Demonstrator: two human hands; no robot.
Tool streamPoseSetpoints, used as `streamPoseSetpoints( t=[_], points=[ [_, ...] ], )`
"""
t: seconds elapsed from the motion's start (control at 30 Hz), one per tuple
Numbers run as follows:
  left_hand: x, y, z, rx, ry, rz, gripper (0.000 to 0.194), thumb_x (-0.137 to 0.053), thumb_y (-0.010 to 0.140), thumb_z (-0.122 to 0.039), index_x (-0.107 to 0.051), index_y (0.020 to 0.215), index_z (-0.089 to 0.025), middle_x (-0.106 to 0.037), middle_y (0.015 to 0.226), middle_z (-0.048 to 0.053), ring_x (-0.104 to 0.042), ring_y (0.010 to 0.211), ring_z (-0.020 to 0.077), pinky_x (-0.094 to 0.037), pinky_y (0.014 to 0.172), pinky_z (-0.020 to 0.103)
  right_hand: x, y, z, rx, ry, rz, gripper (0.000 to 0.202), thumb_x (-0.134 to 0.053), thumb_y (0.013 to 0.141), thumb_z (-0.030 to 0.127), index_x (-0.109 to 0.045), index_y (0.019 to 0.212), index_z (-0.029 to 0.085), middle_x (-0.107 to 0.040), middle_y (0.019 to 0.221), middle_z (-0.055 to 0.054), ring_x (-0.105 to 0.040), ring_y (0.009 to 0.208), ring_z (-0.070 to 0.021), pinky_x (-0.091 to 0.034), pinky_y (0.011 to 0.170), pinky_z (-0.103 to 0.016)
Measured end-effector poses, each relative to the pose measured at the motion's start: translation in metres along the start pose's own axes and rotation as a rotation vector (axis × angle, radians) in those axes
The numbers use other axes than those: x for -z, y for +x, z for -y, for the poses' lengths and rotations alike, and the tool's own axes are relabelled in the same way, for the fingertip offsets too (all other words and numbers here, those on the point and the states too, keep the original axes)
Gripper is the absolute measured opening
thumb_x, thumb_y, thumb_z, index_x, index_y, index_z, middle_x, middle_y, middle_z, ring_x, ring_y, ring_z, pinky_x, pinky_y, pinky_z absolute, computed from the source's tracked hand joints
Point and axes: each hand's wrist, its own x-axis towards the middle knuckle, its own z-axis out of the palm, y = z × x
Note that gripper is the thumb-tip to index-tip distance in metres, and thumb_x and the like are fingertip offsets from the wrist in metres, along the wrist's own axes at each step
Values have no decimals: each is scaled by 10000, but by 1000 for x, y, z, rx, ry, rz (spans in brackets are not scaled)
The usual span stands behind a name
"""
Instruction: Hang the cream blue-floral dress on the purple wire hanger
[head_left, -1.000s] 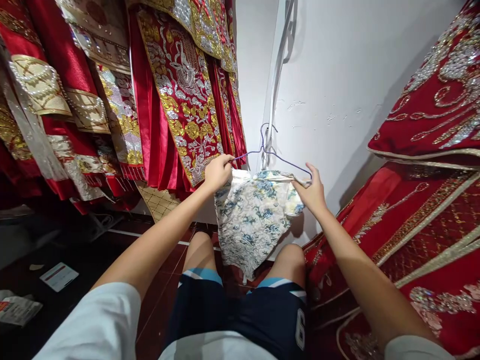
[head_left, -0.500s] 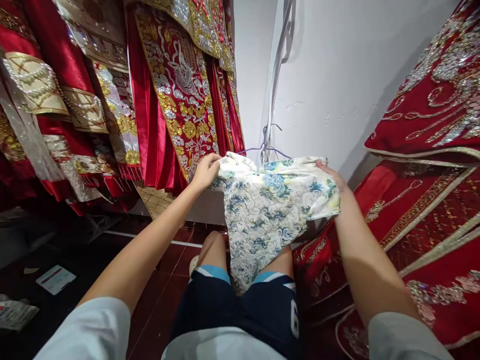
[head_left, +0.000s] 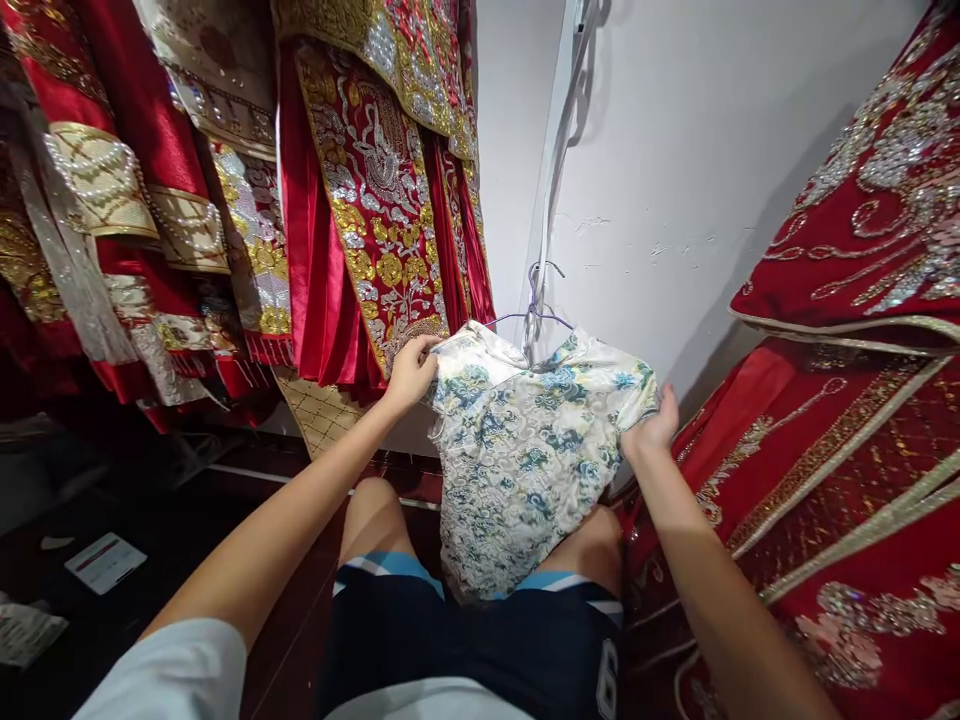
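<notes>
A white short-sleeved top (head_left: 517, 470) with a blue and green floral print hangs in front of my knees. A thin purple hanger (head_left: 534, 300) is inside its neckline, with the dark hook rising above the collar. My left hand (head_left: 413, 372) pinches the garment at its left shoulder edge. At the opposite sleeve, my right hand (head_left: 651, 428) lies against the cuff with its fingers stretched upward, not wrapped round the cloth. Textured fabric of the body drapes down between my thighs.
Red embroidered garments (head_left: 375, 190) with gold and silver beading hang at the left. More red beaded garments (head_left: 847, 400) fill the right side. A white pole (head_left: 559, 130) stands by the pale wall (head_left: 690, 120). A phone (head_left: 106, 563) lies on a dark surface, lower left.
My right hand has moved down and inward, and its fingers now stretch upward at the cuff. The right sleeve, held out sideways before, now slopes down. My left hand keeps its hold.
</notes>
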Motion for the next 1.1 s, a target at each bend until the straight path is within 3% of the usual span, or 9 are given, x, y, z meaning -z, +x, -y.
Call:
streamPoseSetpoints(
  t=[0.13, 0.3, 0.37, 0.5, 0.57, 0.77, 0.9, 1.0, 1.1],
  points=[
    [-5, 6, -15, -34, -5, -116, 351, -441, 770, -116, -649, 1049, -160, -678, 1130, 101, -597, 1070, 245, -460, 956, 357, -5, 40, 15, 17, 162, -196, 460, -652, 753, 652, -633, 919, 223, -688, 926, -60, -693, 993, -255, -591, 829, -378],
    [-18, 17, -19, 28, 33, -92, 140, -505, 739, -162, -574, 858, -184, -634, 834, 44, -562, 797, 215, -452, 809, 342, -45, 46, 74, 42, 145, 4, 515, -614, 804, 688, -656, 1035, 230, -694, 1051, -93, -654, 1129, -290, -576, 884, -412],
    [-27, 14, -16, 37, -11, -99, 27, -505, 728, -192, -515, 753, -195, -554, 716, 18, -509, 715, 189, -428, 753, 329, -60, 13, 102, 71, 96, 216, 523, -621, 819, 693, -683, 1070, 239, -706, 1071, -88, -639, 1155, -294, -548, 942, -425],
    [-44, 1, -9, 187, -435, -151, 130, -512, 727, -303, -422, 690, -216, -448, 651, -1, -458, 662, 160, -399, 650, 297, -71, -67, 136, 114, -6, 975, 511, -588, 883, 661, -714, 1172, 258, -717, 1135, -72, -631, 1159, -281, -504, 1002, -408],
    [-48, -5, -11, 261, -578, -129, 231, -490, 767, -384, -346, 680, -227, -364, 599, -10, -409, 593, 146, -378, 581, 288, -70, -86, 131, 126, 3, 1124, 502, -528, 936, 626, -691, 1238, 259, -686, 1240, -75, -604, 1213, -270, -459, 1056, -401],
    [-51, -19, -48, 283, -799, 98, 377, -416, 827, -477, -186, 680, -218, -261, 580, 0, -390, 565, 140, -418, 581, 319, -67, -74, 51, 13, -226, 555, 443, -568, 914, 578, -656, 1204, 256, -624, 1316, -82, -528, 1270, -267, -377, 1103, -420],
    [-53, -29, -75, 343, -998, 315, 352, -473, 808, -415, -213, 675, -218, -313, 594, 20, -404, 567, 151, -405, 566, 328, -43, -74, 21, -197, -147, 600, 403, -607, 871, 620, -648, 895, 220, -636, 786, -12, -599, 760, -189, -493, 706, -305],
    [-52, -31, -88, 416, -1239, 431, 290, -563, 750, -271, -291, 671, -205, -446, 653, 32, -465, 612, 144, -439, 638, 326, -17, -87, 25, -352, 5, 611, 443, -675, 824, 628, -602, 728, 202, -499, 607, 30, -449, 531, -115, -354, 459, -230],
    [-51, -30, -94, 438, -1333, 499, 218, -655, 647, -130, -506, 795, -190, -658, 892, 51, -627, 849, 179, -489, 801, 328, 0, -99, 33, -483, 162, 446, 460, -750, 759, 619, -608, 694, 186, -438, 530, 59, -304, 406, -64, -194, 336, -210]
  ],
)
